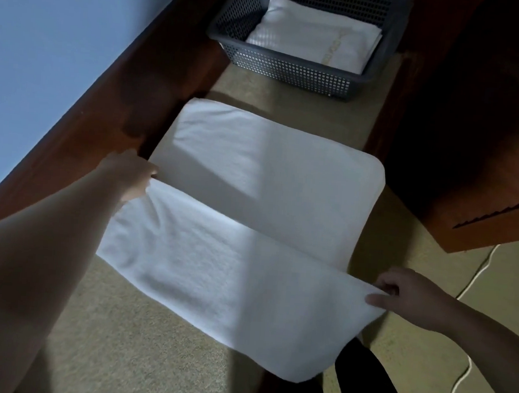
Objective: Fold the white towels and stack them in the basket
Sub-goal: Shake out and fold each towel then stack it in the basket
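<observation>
The left arm reaches far forward, its hand pinching the towel at the left end of its lifted edge. The towel lies spread on the carpet, near half raised toward the person. Beyond it, the basket holds a folded towel. The right hand pinches the edge's right end, thumb on top, fingers curled beneath.

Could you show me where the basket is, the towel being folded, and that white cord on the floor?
basket (pixel 294 73): head view, on its perforated front wall.
towel being folded (pixel 262 178): head view, on the flat far half.
white cord (pixel 467 369): head view, on its curve over the carpet at the right.
</observation>
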Demonstrator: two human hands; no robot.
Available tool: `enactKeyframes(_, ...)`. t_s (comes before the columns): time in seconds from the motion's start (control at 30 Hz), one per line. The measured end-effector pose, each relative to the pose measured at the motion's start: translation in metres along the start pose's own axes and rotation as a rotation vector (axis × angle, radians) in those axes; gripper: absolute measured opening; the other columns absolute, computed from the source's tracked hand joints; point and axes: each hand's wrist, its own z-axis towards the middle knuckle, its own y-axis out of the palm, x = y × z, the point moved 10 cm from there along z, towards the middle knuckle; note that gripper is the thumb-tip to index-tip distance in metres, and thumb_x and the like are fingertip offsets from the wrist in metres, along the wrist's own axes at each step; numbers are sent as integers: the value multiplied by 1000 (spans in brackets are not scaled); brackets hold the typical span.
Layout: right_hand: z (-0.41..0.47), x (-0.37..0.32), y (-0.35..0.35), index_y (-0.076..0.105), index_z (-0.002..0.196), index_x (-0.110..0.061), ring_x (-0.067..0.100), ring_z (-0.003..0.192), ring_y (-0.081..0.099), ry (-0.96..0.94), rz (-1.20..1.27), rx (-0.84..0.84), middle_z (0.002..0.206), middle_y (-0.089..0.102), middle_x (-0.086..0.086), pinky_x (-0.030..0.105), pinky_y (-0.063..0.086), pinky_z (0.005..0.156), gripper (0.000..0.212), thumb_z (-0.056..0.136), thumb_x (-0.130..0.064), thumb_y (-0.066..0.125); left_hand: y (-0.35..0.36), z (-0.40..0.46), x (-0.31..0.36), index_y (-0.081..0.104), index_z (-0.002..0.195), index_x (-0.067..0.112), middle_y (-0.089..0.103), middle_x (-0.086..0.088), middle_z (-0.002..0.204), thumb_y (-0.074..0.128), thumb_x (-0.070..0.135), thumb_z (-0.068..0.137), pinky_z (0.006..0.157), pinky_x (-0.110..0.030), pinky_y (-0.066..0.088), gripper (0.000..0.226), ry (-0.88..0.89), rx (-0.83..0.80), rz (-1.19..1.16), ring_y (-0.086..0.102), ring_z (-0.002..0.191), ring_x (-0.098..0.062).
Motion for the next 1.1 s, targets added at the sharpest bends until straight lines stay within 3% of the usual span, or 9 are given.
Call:
enactKeyframes(0.07,3,1,-8,64,83,-25,16,85,60,-8,43,48,94,60,-2,34,47,72,49,74,-73,61,-2,4,-7,65,130,33,59,-14,123,55,33,97,92,-45,55,34,-16,45,-8,60,113,-38)
enactKeyframes(0.13,5,2,-16,65,83,-26,15,83,64,11,109,86,85,65,-6,35,46,70,34,87,-59,68,-6,4,-9,67,128,32,59,-13,123,57,32,97,89,-45,55,32,-29,81,-19,60,114,-38)
enactKeyframes(0.23,8,1,-23,64,75,-32,4,64,59,12,152,112,73,66,-9,33,40,64,24,93,-47,72,-10,6,-12,66,130,32,57,-14,127,56,27,99,92,-50,51,33,-68,132,-59,53,124,-39)
enactKeyframes(0.47,5,24,-22,67,75,-32,4,58,53,76,175,151,67,59,-5,32,36,61,24,92,-50,71,-6,14,-14,67,120,26,65,-11,119,52,22,101,85,-50,50,25,-114,166,-50,47,125,-36)
enactKeyframes(0.73,-1,27,-24,72,87,-22,17,79,65,111,221,218,79,69,-11,34,43,67,21,96,-41,70,-3,14,-27,69,115,22,68,-11,118,50,25,103,87,-51,51,22,-153,220,-177,46,119,-43)
enactKeyframes(1.1,7,24,-33,72,88,-27,15,83,66,120,204,230,82,70,-9,36,47,71,19,96,-44,69,1,17,-31,71,115,22,67,-13,114,53,23,102,85,-49,50,22,-176,224,-181,46,116,-44)
